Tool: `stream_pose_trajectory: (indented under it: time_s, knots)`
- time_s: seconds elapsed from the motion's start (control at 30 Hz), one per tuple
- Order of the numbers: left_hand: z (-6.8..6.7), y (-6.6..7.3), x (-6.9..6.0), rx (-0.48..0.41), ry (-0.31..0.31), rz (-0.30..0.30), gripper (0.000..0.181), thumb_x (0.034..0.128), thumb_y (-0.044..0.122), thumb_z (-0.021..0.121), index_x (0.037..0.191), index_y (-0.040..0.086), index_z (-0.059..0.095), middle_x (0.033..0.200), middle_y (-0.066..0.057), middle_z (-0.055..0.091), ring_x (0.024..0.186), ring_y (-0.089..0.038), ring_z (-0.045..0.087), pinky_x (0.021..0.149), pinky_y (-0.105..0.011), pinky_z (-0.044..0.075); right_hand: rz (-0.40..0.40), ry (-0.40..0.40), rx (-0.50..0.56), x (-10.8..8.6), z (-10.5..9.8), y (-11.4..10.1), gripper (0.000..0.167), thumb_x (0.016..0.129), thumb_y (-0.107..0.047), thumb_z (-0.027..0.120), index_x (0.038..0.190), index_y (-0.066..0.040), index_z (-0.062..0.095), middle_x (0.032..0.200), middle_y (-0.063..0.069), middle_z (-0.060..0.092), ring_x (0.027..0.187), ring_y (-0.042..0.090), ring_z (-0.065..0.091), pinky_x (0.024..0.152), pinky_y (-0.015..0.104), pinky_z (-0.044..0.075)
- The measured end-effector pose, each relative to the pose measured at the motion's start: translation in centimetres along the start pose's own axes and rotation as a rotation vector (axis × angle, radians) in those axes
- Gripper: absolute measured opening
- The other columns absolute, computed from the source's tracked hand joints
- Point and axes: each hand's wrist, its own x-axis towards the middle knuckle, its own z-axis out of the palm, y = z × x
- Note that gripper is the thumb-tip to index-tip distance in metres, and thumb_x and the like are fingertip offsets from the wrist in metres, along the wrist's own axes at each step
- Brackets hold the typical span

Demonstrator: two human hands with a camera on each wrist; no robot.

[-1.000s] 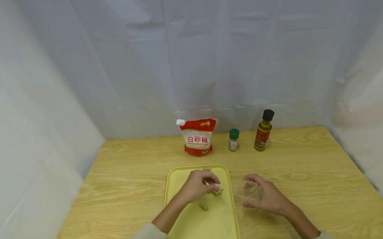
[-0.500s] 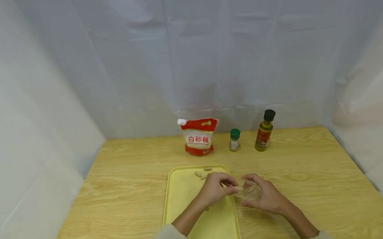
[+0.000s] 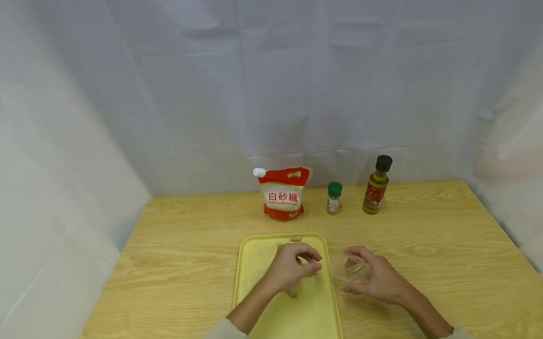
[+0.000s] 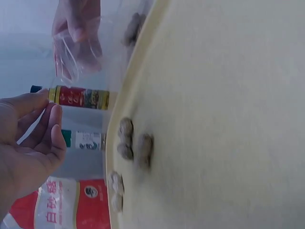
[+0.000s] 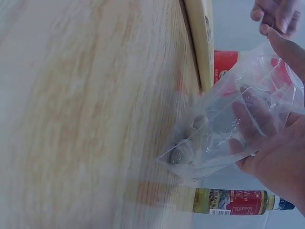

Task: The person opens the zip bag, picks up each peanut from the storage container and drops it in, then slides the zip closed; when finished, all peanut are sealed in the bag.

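My left hand (image 3: 289,266) hovers over the yellow tray (image 3: 295,326), fingers loosely bent and a gap between thumb and index finger; nothing shows between them. Below it, several unshelled peanuts (image 4: 145,149) lie near the tray's far end, partly hidden by the hand in the head view. Beyond the tray's right edge, my right hand (image 3: 380,277) holds a clear plastic bag (image 5: 217,126) by its mouth, thumb and fingers spread wide. A few peanuts (image 5: 181,152) sit at the bottom of that bag.
At the back of the wooden table (image 3: 179,274) stand a red-and-white sugar pouch (image 3: 283,195), a small green-capped jar (image 3: 334,199) and an oil bottle (image 3: 375,187) with a black cap. Pale sheeting (image 3: 273,83) hangs behind and on both sides.
My left hand went right from the tray to the bag's mouth with a peanut, then came back over the tray with its fingers apart. My right hand stayed in place with the bag.
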Motion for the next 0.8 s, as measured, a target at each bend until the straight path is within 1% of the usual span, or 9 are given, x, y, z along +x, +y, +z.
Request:
stream_pose_trajectory:
  time_s: [0.13,0.27,0.4,0.47,0.63,0.7,0.8]
  knots:
    - [-1.1,-0.9,-0.6,0.039,-0.001,0.008,0.012,0.0855,0.013,0.07,0.093,0.003,0.071,0.088,-0.004,0.07,0.081,-0.013,0.062,0.066,-0.021,0.047,-0.002,0.001,-0.003,-0.1,0.0,0.1,0.07,0.076,-0.036,0.079,0.131,-0.009,0.046,0.109,0.002,0.063,0.115,0.034,0.055,0.093,0.06,0.042]
    - [-1.9,-1.8,-1.2,0.078,-0.006,0.015,0.011,0.085,0.012,0.07,0.092,0.003,0.071,0.089,-0.005,0.068,0.082,-0.015,0.062,0.067,-0.02,0.048,-0.004,-0.001,-0.004,-0.1,-0.1,0.3,0.07,0.076,-0.035,0.079,0.132,-0.008,0.046,0.109,0.003,0.063,0.114,0.034,0.055,0.093,0.059,0.042]
    - [-2.6,-2.8,-1.8,0.109,-0.01,0.006,0.01,0.0831,0.009,0.071,0.09,0.001,0.07,0.087,-0.006,0.068,0.08,-0.016,0.062,0.066,-0.019,0.049,-0.012,-0.004,-0.006,-0.1,-0.1,0.5,0.071,0.076,-0.037,0.079,0.132,-0.009,0.045,0.108,0.002,0.063,0.113,0.033,0.056,0.093,0.059,0.042]
    - [-2.8,-3.2,-2.0,0.121,-0.025,-0.003,0.01,0.0823,0.006,0.072,0.09,0.0,0.07,0.085,-0.008,0.068,0.08,-0.017,0.063,0.065,-0.019,0.049,-0.015,-0.005,-0.006,-0.1,-0.2,0.5,0.071,0.076,-0.037,0.079,0.132,-0.009,0.045,0.108,0.002,0.063,0.113,0.032,0.056,0.094,0.059,0.042]
    - [-3.1,-4.2,-2.6,0.139,-0.095,-0.047,0.011,0.0813,0.003,0.071,0.091,-0.001,0.07,0.086,-0.009,0.069,0.08,-0.018,0.063,0.066,-0.019,0.05,-0.011,-0.01,0.002,-0.2,-0.2,0.4,0.072,0.076,-0.038,0.079,0.132,-0.008,0.045,0.109,0.003,0.063,0.113,0.033,0.056,0.093,0.06,0.042]
    - [-3.1,-4.5,-2.8,0.147,-0.113,-0.054,0.012,0.0808,0.003,0.071,0.092,0.0,0.07,0.088,-0.009,0.069,0.081,-0.018,0.063,0.067,-0.019,0.05,-0.007,-0.013,0.005,-0.2,-0.2,0.3,0.072,0.075,-0.039,0.078,0.132,-0.009,0.045,0.11,0.003,0.063,0.113,0.034,0.055,0.093,0.06,0.042]
    - [-3.1,-4.8,-3.0,0.151,-0.122,-0.043,0.013,0.079,0.002,0.073,0.092,0.0,0.07,0.087,-0.01,0.069,0.078,-0.016,0.062,0.067,-0.019,0.049,-0.002,-0.017,0.006,-0.2,-0.2,0.2,0.072,0.076,-0.038,0.078,0.132,-0.009,0.045,0.111,0.004,0.062,0.114,0.035,0.054,0.093,0.06,0.042]
